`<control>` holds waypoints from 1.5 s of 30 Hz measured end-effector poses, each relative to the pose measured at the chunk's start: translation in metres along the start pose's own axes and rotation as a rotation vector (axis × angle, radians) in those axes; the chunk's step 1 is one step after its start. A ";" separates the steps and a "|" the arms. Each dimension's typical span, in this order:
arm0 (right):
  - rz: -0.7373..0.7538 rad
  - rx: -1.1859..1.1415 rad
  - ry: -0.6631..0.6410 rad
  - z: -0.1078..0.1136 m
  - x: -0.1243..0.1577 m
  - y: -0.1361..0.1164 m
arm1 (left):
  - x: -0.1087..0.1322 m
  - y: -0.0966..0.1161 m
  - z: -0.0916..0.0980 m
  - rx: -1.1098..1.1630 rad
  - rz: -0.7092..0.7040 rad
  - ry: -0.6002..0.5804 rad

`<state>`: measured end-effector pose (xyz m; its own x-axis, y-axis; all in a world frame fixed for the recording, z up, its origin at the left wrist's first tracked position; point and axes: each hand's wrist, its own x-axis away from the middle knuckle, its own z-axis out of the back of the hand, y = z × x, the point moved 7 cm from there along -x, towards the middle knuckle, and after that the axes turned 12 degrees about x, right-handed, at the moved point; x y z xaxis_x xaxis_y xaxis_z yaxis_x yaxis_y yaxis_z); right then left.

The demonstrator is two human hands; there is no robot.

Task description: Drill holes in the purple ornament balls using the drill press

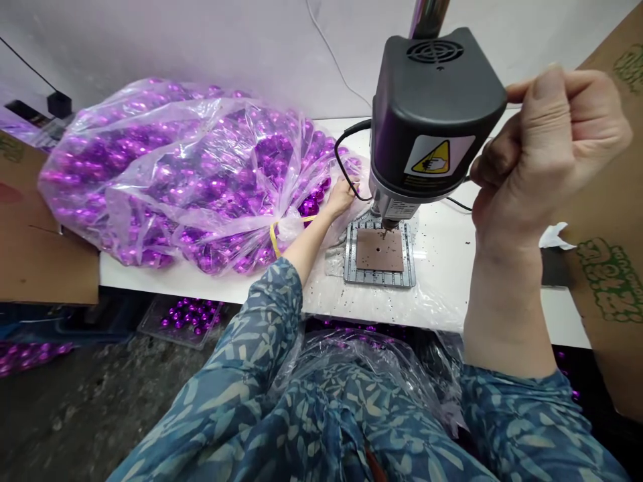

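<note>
White worktable (442,261), flecked with dark shavings, stands before a pale wall (201,40). Nearest the camera, a clear plastic sheet (351,348) lies across the person's lap at 6 o'clock, between two leaf-print sleeves. At 3 o'clock, the right hand (545,144) is clenched into a fist, thumb on top, just beside the head of a bench drill (432,114); what it grips is hidden. Below the drill's tip sits a brown pad on a ribbed base plate (379,251). The left hand (340,198) reaches to the mouth of a clear bag (165,167) of shiny purple balls at 10 o'clock of the plate; its fingers are too hidden to tell whether they hold anything. Cardboard boxes (613,234) flank the table.
</note>
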<state>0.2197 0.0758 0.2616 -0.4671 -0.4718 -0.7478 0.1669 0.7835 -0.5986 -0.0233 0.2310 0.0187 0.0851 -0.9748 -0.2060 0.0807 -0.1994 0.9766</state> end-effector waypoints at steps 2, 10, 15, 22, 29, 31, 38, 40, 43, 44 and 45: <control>-0.006 -0.012 -0.004 0.001 0.000 -0.002 | 0.024 -0.001 0.017 0.111 0.138 0.069; -0.110 -0.194 -0.039 -0.005 -0.002 0.004 | 0.144 0.019 0.047 0.636 0.427 0.006; -0.122 -0.194 -0.010 -0.005 -0.004 0.003 | 0.175 0.027 0.029 0.570 0.294 -0.102; -0.109 -0.050 -0.047 -0.006 -0.002 -0.001 | 0.172 0.013 -0.014 0.329 0.145 -0.214; -0.080 -0.093 -0.039 -0.005 -0.001 0.003 | 0.165 0.017 -0.022 0.029 0.030 -0.175; -0.083 -0.090 -0.064 -0.005 -0.001 0.003 | 0.168 0.023 -0.026 -0.045 -0.007 -0.178; -0.049 -0.035 -0.084 -0.004 -0.001 0.001 | 0.181 0.026 -0.042 -0.034 -0.060 -0.194; -0.046 -0.013 -0.084 -0.004 0.000 0.001 | 0.181 0.024 -0.043 -0.022 -0.071 -0.183; -0.034 -0.014 -0.091 -0.002 0.003 -0.001 | 0.181 0.023 -0.042 -0.019 -0.072 -0.179; -0.016 -0.021 -0.087 0.000 0.006 -0.003 | 0.181 0.023 -0.042 -0.020 -0.070 -0.180; 0.010 -0.027 -0.078 0.002 0.008 -0.005 | 0.181 0.024 -0.042 -0.021 -0.068 -0.185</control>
<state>0.2169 0.0667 0.2577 -0.3965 -0.4928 -0.7746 0.1477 0.7985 -0.5836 0.0359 0.0540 0.0020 -0.1047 -0.9612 -0.2552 0.1013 -0.2655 0.9588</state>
